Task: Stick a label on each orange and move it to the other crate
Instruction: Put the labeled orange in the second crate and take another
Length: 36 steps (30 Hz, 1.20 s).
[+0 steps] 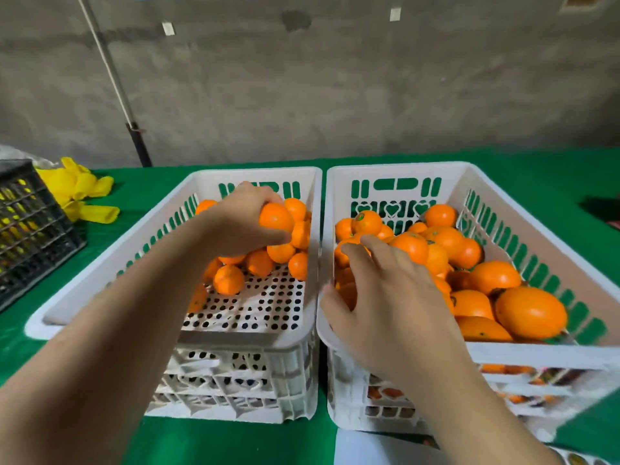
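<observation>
Two white plastic crates stand side by side on a green table. The left crate (100, 263) holds a small heap of oranges at its far end, with much of its perforated floor bare. The right crate (536, 226) is heaped with oranges, some with a green label on top (360, 217). My left hand (245, 223) is over the left crate's heap, fingers closed around one orange (275, 217). My right hand (389, 297) hovers over the near left part of the right crate, fingers spread above the fruit; whether it touches one is hidden.
A black crate (30, 226) sits at the far left edge of the table, with yellow foam fruit nets (80, 193) beside it. A grey wall and a leaning pole (117, 85) stand behind. A white sheet (375, 448) lies at the near edge below the right crate.
</observation>
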Each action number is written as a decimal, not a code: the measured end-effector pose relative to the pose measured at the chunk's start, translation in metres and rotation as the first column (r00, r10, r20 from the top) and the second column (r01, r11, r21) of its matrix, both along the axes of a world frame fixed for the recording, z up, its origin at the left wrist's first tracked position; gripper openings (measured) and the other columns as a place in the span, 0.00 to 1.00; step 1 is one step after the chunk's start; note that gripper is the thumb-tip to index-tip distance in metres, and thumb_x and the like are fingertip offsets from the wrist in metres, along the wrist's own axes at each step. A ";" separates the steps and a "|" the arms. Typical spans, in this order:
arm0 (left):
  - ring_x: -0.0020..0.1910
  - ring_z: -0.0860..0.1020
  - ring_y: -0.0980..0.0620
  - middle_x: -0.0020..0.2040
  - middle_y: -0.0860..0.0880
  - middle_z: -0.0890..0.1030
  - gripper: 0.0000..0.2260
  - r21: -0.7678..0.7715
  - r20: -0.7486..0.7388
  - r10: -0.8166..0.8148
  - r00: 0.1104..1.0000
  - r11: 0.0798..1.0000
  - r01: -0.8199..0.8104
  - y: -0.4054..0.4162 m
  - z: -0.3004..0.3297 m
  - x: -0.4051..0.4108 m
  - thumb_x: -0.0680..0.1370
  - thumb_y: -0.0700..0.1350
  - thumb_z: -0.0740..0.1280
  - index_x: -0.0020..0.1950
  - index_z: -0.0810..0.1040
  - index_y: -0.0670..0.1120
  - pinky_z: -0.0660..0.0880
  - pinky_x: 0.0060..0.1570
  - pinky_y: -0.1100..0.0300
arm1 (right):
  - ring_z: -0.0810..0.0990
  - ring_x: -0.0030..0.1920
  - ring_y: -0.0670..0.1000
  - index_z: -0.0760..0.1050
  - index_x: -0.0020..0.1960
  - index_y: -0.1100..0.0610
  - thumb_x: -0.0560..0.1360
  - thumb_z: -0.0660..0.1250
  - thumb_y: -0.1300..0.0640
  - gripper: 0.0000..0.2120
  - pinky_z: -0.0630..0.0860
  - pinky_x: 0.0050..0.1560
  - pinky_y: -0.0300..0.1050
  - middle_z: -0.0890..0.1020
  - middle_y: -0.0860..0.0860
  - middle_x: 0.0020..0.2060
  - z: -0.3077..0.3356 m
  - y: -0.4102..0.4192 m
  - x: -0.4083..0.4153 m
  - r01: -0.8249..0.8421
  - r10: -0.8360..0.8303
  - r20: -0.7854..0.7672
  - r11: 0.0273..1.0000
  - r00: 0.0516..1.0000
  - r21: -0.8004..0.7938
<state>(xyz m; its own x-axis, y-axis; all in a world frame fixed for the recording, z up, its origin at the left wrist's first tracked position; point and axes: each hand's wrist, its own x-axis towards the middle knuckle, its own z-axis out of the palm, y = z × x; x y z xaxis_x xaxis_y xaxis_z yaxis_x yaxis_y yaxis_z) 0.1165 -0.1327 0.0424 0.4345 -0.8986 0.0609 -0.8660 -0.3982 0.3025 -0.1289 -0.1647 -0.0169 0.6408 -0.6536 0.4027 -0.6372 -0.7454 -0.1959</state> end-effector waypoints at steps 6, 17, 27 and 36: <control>0.63 0.79 0.46 0.70 0.49 0.70 0.24 -0.861 -0.179 -0.260 0.949 0.509 -0.023 0.118 -0.065 -0.097 0.77 0.61 0.74 0.70 0.69 0.64 0.83 0.52 0.55 | 0.70 0.62 0.53 0.67 0.68 0.45 0.77 0.61 0.37 0.23 0.71 0.60 0.53 0.71 0.46 0.63 0.003 -0.001 -0.003 -0.044 0.046 -0.035 0.997 0.998 0.058; 0.68 0.76 0.48 0.73 0.47 0.67 0.32 -0.582 -0.645 -0.328 0.690 0.797 -0.165 0.128 -0.221 -0.238 0.69 0.69 0.75 0.70 0.69 0.68 0.80 0.61 0.55 | 0.74 0.57 0.54 0.72 0.65 0.50 0.80 0.56 0.46 0.17 0.73 0.57 0.54 0.76 0.49 0.57 0.003 0.004 -0.004 -0.034 0.037 0.088 0.999 0.995 -0.037; 0.64 0.75 0.57 0.67 0.49 0.70 0.31 -0.343 -0.785 -0.111 0.609 0.897 -0.278 0.137 -0.264 -0.210 0.71 0.67 0.68 0.72 0.69 0.59 0.75 0.68 0.55 | 0.70 0.58 0.53 0.78 0.60 0.53 0.75 0.69 0.56 0.13 0.66 0.56 0.48 0.72 0.50 0.58 -0.067 0.053 -0.059 -0.227 0.301 0.436 0.950 0.848 -0.215; 0.66 0.77 0.45 0.69 0.42 0.72 0.27 -0.312 -0.870 -0.076 0.487 0.850 -0.425 0.144 -0.263 -0.199 0.76 0.58 0.69 0.73 0.68 0.54 0.74 0.70 0.43 | 0.70 0.59 0.49 0.74 0.63 0.49 0.74 0.71 0.37 0.24 0.70 0.61 0.48 0.72 0.45 0.55 -0.165 0.048 -0.111 -0.327 0.499 -0.214 0.779 0.839 0.535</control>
<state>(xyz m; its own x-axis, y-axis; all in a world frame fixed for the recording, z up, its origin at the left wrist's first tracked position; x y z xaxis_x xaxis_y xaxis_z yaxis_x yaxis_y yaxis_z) -0.0825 0.0111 -0.2205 0.6396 -0.7651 -0.0746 -0.0215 -0.1148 0.9932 -0.2396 -0.1169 -0.1818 0.9264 -0.3418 -0.1580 -0.3763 -0.8247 -0.4222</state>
